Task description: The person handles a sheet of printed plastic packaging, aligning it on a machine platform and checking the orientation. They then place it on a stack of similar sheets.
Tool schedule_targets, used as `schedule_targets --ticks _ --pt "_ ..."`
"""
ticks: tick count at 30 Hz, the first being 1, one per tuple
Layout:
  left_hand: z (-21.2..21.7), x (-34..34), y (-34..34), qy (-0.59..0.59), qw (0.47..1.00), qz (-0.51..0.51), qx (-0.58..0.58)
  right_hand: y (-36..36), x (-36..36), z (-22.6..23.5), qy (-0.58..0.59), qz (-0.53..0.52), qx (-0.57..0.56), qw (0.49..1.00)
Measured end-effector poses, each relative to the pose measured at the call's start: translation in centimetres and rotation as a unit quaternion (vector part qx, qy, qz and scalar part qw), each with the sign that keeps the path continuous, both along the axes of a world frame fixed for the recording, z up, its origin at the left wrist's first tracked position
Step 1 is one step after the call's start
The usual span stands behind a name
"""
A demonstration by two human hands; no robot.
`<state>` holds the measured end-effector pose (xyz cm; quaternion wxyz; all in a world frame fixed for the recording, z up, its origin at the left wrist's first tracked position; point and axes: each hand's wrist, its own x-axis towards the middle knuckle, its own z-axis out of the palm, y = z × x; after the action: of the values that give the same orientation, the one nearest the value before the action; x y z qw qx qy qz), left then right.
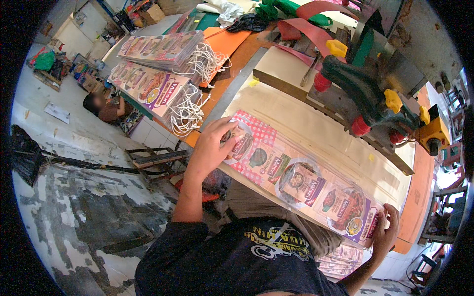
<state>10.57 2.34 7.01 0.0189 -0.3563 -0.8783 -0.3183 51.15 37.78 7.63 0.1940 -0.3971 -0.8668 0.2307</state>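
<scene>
A long flat printed paper bag sheet (296,180), pink-checked with food pictures and purple panels, lies across the pale workbench top (316,133). My left hand (212,145) grips its left end, fingers over the edge. My right hand (385,232) holds its right end near the bench's front edge. The sheet stretches between both hands.
Stacks of finished printed bags with white cord handles (163,79) lie at the left of the bench. A green and grey machine with yellow and red knobs (370,93) stands behind the sheet. A person (106,106) sits on the floor at left. More bags (340,259) lie below the bench.
</scene>
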Motion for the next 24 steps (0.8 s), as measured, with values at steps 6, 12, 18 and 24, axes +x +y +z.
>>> schedule_targets --ticks 6,12,18,24 --pt "-0.1 -0.1 0.0 0.006 1.0 -0.004 -0.004 0.2 0.0 -0.2 0.016 0.012 0.002 1.0" --pt "0.1 0.4 -0.2 -0.01 1.0 0.013 0.004 0.6 0.0 -1.0 0.028 0.02 0.015 0.999" --pt "-0.2 0.3 -0.5 -0.02 0.999 0.025 0.009 -0.4 -0.1 -0.5 0.024 0.017 0.039 0.999" --pt "0.2 -0.6 0.6 -0.014 1.0 0.009 -0.007 -1.8 0.3 -0.2 0.028 -0.032 0.057 0.997"
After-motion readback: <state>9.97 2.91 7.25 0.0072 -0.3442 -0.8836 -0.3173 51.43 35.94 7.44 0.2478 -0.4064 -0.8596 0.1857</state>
